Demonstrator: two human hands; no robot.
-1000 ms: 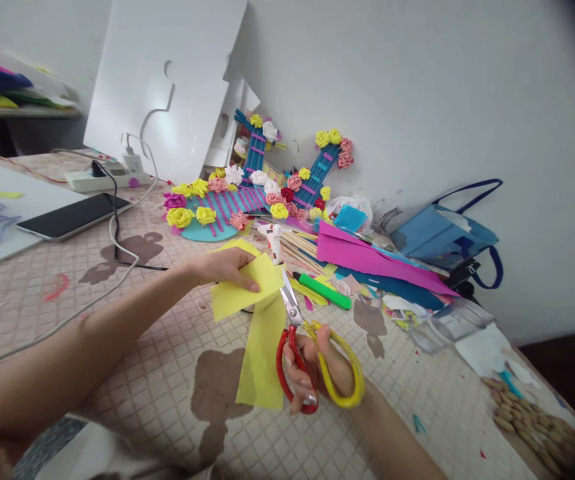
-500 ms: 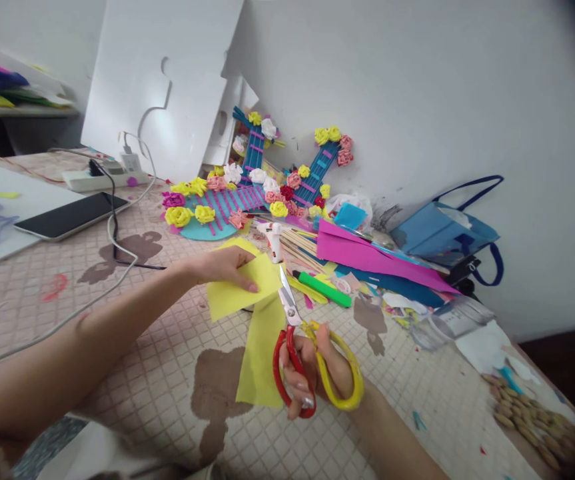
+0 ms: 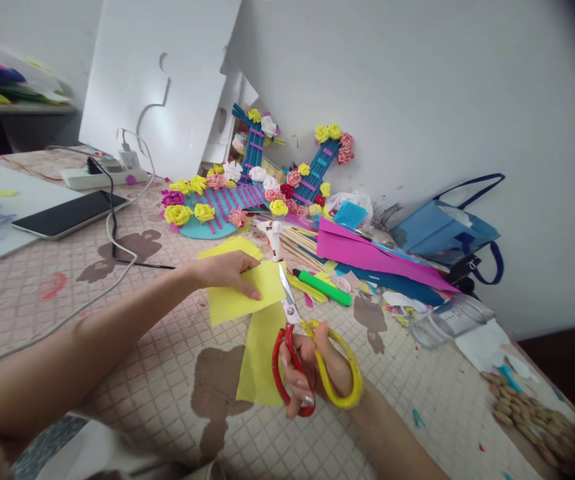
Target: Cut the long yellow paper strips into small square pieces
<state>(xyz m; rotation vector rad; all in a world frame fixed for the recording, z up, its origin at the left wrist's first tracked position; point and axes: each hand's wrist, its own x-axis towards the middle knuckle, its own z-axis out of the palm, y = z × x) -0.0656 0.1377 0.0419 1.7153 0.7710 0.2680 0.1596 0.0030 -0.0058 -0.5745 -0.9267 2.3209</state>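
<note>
My left hand (image 3: 230, 272) pinches a yellow paper sheet (image 3: 234, 301) between thumb and fingers. Scissors (image 3: 291, 313) with one red and one yellow handle are in my right hand (image 3: 312, 367), its fingers through the loops. The blades point away from me and lie at the right edge of the held sheet; they look slightly apart. Under that sheet a longer yellow strip (image 3: 260, 357) runs toward me on the table. More yellow paper (image 3: 237, 245) lies behind my left hand.
A white glue gun (image 3: 273, 240), a green marker (image 3: 324, 288), sticks and magenta paper (image 3: 377, 257) lie behind the scissors. Flower-decorated pieces (image 3: 222, 207) stand farther back. At left are a tablet (image 3: 70, 213) and cables; at right, a blue bag (image 3: 447, 223) and peanuts (image 3: 532, 417).
My left hand and the held sheet have shifted slightly right and toward me, with the sheet's edge now nearer the blades. The scissors have barely moved.
</note>
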